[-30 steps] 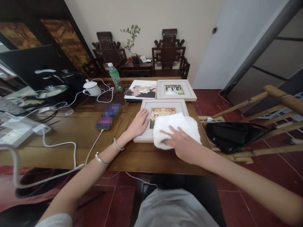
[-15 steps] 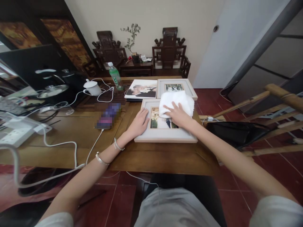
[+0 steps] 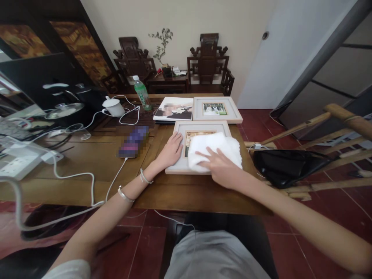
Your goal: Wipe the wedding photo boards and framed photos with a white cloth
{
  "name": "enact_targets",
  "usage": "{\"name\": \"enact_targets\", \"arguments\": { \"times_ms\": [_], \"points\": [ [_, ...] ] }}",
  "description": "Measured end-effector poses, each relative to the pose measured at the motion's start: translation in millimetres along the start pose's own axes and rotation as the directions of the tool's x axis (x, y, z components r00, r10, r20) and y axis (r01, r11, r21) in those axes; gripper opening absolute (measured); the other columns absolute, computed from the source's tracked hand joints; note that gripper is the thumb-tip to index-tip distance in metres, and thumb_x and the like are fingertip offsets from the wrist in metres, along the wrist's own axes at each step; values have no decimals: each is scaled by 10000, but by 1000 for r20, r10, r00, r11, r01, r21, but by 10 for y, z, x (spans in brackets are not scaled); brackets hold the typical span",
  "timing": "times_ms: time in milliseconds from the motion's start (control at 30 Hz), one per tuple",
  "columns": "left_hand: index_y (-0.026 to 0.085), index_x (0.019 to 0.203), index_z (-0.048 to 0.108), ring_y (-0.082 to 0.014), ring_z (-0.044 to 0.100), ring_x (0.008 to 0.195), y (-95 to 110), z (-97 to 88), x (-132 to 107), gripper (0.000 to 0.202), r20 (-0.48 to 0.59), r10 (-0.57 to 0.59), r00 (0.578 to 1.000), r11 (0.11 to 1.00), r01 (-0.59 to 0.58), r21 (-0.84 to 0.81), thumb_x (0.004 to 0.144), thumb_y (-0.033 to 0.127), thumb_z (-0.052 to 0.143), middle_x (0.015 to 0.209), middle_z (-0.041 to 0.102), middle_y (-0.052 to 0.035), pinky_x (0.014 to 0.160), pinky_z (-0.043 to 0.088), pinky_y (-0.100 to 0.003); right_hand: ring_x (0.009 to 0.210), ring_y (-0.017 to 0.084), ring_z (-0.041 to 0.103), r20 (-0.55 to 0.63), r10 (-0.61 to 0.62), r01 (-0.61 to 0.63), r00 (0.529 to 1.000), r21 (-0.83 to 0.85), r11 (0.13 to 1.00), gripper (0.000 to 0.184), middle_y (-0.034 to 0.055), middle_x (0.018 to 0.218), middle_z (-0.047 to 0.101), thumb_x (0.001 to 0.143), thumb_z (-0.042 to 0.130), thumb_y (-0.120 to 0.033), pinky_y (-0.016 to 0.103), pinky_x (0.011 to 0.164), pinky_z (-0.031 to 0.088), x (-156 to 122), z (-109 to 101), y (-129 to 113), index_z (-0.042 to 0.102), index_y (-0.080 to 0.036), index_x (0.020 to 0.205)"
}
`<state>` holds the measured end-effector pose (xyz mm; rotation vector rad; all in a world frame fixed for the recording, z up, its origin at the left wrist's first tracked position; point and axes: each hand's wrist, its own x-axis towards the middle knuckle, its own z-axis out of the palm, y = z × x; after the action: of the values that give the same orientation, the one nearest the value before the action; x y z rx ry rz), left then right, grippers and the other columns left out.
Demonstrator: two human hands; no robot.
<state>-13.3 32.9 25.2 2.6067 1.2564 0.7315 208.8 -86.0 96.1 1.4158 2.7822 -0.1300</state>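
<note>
A picture frame with a pale wooden border and a light grey mat lies flat on the table. My left hand rests on its left edge, fingers stretched out and holding nothing. On the lower right of the frame, my right hand holds a folded white cloth against the surface, its fingers spread over the top. The cloth hides most of the photo inside. Just behind lies a second, similar frame, beside a flat stack topped by a white photo print.
A phone on a charging cable lies left of the frame. Further back stand a green-labelled bottle and a white lidded cup. A power strip and loose white cables cover the left side. A black bag hangs at the right.
My right hand and the white cloth have slid towards me, from the frame's upper right to its lower right. The rear frame's photo now shows fully. My left hand stays put.
</note>
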Motion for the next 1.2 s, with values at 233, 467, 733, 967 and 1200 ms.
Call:
{"name": "enact_targets", "arguments": {
  "times_ms": [233, 467, 733, 967, 1200],
  "points": [
    [69, 1339, 489, -293, 285, 1426, -3, -12, -6, 473, -1, -3, 1000, 1000, 3, -12, 948, 291, 341, 1445, 465, -171, 1168, 258, -510, 1423, 391, 199, -218, 131, -155, 967, -97, 983, 680, 53, 1571, 279, 752, 411, 33, 645, 1096, 228, 689, 56, 773, 493, -186, 1391],
    [58, 1338, 489, -290, 281, 1428, -11, 7, -7, 468, -4, -27, 1000, 999, 26, -45, 948, 272, 345, 1446, 455, -187, 1179, 241, -493, 1413, 464, 154, -94, 141, -153, 986, -131, 980, 651, 55, 1562, 296, 755, 396, 47, 742, 1042, 194, 702, 48, 544, 566, -194, 1336],
    [76, 1343, 489, -278, 279, 1431, -2, 14, 4, 464, -20, -33, 999, 997, 32, -77, 955, 256, 309, 1447, 464, -168, 1174, 239, -516, 1395, 418, 264, 122, -90, 83, 988, 68, 994, 685, 9, 1552, 320, 723, 397, 27, 661, 1047, 321, 25, -170, -291, 565, -241, 1330],
    [176, 1360, 484, -219, 331, 1413, 24, -11, 4, 491, -59, -277, 959, 903, 238, -357, 1000, 411, 246, 1472, 451, -102, 1166, 272, -442, 1415, 382, 245, 12, -80, 81, 997, -31, 996, 556, 11, 1538, 348, 808, 426, -24, 626, 1098, 275, 451, -23, -278, 598, -234, 1293],
    [88, 1456, 318, -238, 250, 1445, 61, -16, -7, 579, -56, -132, 990, 959, 114, -258, 986, 422, 272, 1550, 288, -169, 1193, 175, -446, 1426, 393, 202, -161, -4, -32, 987, -224, 974, 414, 47, 1525, 375, 848, 475, -69, 645, 1131, 162, 1094, 67, 209, 664, -179, 1200]
  ]
}}
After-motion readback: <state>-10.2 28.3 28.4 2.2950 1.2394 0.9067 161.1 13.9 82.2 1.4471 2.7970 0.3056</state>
